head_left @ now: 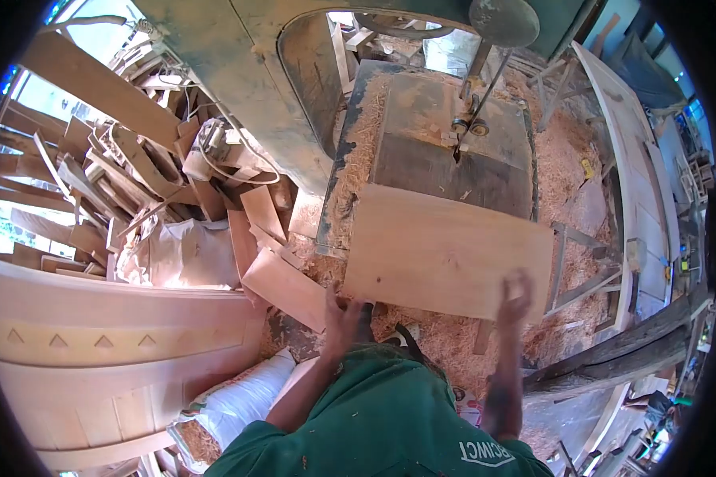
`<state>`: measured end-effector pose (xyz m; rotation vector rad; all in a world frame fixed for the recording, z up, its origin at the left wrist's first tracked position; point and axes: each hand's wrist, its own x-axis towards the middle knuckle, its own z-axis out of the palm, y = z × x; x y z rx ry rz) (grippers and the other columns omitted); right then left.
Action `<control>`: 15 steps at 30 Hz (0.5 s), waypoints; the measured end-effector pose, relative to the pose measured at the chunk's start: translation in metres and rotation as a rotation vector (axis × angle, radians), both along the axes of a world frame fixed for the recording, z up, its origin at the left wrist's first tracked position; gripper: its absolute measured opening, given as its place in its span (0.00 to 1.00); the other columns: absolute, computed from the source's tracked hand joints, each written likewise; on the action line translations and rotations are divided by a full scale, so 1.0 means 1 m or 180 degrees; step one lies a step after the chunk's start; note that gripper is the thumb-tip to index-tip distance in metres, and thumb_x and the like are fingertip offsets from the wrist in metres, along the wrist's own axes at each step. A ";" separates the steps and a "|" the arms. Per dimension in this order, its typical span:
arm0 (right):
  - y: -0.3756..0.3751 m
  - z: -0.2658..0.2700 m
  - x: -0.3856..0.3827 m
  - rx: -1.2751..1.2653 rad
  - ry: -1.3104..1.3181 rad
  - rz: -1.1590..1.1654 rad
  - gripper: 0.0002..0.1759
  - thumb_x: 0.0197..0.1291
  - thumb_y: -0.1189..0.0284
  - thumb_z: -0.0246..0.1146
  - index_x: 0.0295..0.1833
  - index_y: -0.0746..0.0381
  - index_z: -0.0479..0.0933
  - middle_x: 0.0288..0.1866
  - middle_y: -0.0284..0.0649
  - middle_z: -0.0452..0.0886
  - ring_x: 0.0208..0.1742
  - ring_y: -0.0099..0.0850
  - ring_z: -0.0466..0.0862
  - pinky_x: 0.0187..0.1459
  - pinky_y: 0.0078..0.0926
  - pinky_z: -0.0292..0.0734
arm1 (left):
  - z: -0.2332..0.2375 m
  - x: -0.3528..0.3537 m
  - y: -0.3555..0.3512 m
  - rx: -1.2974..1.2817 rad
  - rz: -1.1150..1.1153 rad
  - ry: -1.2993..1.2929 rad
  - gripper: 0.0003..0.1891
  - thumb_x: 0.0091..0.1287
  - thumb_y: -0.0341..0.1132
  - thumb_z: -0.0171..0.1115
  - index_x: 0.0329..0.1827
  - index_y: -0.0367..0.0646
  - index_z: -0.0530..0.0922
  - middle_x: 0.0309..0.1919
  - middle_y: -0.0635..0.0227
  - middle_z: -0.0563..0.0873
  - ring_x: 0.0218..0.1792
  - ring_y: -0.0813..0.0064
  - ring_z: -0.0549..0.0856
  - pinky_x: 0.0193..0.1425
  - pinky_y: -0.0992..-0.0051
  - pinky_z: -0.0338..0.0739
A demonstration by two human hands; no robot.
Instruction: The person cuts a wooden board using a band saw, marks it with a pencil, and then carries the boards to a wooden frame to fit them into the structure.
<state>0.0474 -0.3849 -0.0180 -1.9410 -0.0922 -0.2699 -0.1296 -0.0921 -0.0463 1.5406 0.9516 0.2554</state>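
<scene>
A wide wooden board (pixel 445 254) lies across the near part of the saw table (pixel 429 103), its near edge jutting toward my body. My left hand (pixel 342 314) is just off the board's near left corner, its fingers apart and curled, with nothing seen in them. Over the board's near right part hangs my right hand (pixel 516 296), slightly blurred, its fingers bent; whether it touches the wood is unclear. Beyond the board, the thin saw blade (pixel 457 151) comes down to a slot in the table, beside small round guides (pixel 477 126).
Scrap wood (pixel 119 171) is heaped at the left. A carved wooden panel (pixel 103 342) stands at the lower left, near a white sack (pixel 243 393). Sawdust (pixel 569 175) covers the floor. A long bench (pixel 632 183) and a dark beam (pixel 612 358) are at the right.
</scene>
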 end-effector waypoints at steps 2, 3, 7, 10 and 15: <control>-0.037 0.019 0.049 -0.2621 -0.0129 -0.1269 0.34 0.62 0.56 0.64 0.65 0.67 0.66 0.61 0.54 0.72 0.61 0.46 0.72 0.61 0.39 0.68 | 0.008 0.022 0.020 0.0738 -0.0167 0.0188 0.33 0.58 0.39 0.70 0.64 0.34 0.68 0.37 0.60 0.79 0.38 0.71 0.79 0.42 0.72 0.76; -0.064 -0.001 0.067 -0.3428 -0.0086 -0.1811 0.36 0.62 0.55 0.64 0.67 0.67 0.64 0.62 0.54 0.70 0.62 0.44 0.72 0.61 0.38 0.68 | 0.012 0.033 0.029 0.1498 -0.0319 0.0416 0.33 0.57 0.41 0.71 0.63 0.35 0.70 0.37 0.60 0.79 0.37 0.68 0.78 0.43 0.70 0.75; -0.131 -0.038 0.051 -0.0650 0.1229 -0.0522 0.38 0.64 0.55 0.62 0.69 0.70 0.62 0.60 0.55 0.72 0.60 0.43 0.73 0.60 0.37 0.69 | 0.015 0.079 0.058 0.2425 -0.0921 -0.0104 0.28 0.54 0.37 0.69 0.58 0.34 0.76 0.50 0.48 0.77 0.51 0.51 0.77 0.56 0.61 0.72; -0.119 -0.022 -0.008 -0.0572 0.1719 -0.0730 0.36 0.66 0.56 0.59 0.67 0.73 0.62 0.56 0.51 0.76 0.54 0.40 0.78 0.55 0.34 0.73 | 0.012 0.120 0.074 0.1536 -0.0976 -0.0348 0.27 0.54 0.33 0.68 0.58 0.33 0.76 0.46 0.48 0.81 0.51 0.54 0.80 0.56 0.64 0.74; -0.097 -0.024 -0.100 0.1939 0.2101 -0.1074 0.27 0.63 0.67 0.62 0.65 0.66 0.67 0.54 0.44 0.78 0.51 0.35 0.81 0.49 0.32 0.81 | 0.022 0.180 0.085 0.1177 -0.1600 0.0074 0.28 0.55 0.32 0.67 0.59 0.29 0.73 0.46 0.51 0.84 0.46 0.62 0.84 0.53 0.70 0.76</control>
